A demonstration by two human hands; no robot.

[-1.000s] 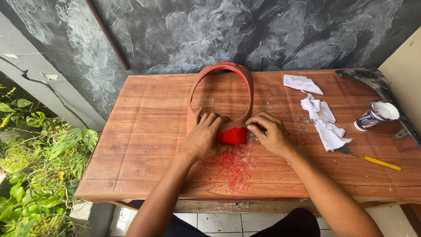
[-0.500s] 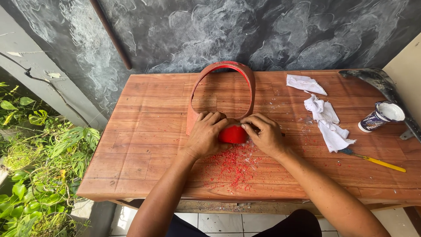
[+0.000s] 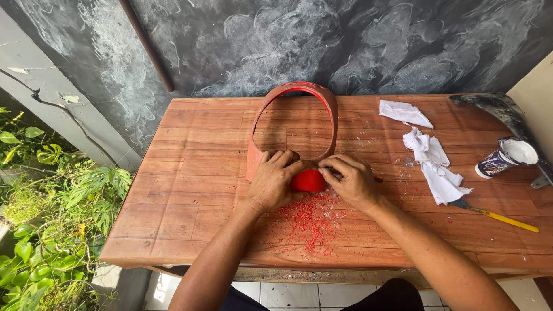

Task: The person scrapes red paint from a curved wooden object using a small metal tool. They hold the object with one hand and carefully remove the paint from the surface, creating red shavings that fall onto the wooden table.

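Red curved plastic piece (image 3: 307,180) sits clamped between both hands near the middle of the wooden worktop (image 3: 190,190); it is the near end of a red hoop-shaped band (image 3: 271,106) that arches away from the fingers toward the dark wall. Left hand (image 3: 273,181) lies to the left of the piece with its fingers (image 3: 280,158) curled together over the band's end, pressing it down. Right hand (image 3: 351,181) closes on the piece from the other side, its fingers (image 3: 334,167) pinched together against the red surface; whether a small tool lies under them cannot be told. Just nearer the person than the fingers, red shavings (image 3: 308,222) are scattered over the wood, reaching almost to the near edge.

Right of the fingers lie crumpled white rags (image 3: 432,158), well apart from the hands. Beyond them a small tin (image 3: 507,156) stands open near the right edge, with white paste showing inside. A yellow-handled tool (image 3: 498,216) lies near the rags, toward the near right corner.

Left of the fingers the wood is bare out to its left edge, past which green plants (image 3: 52,219) grow.
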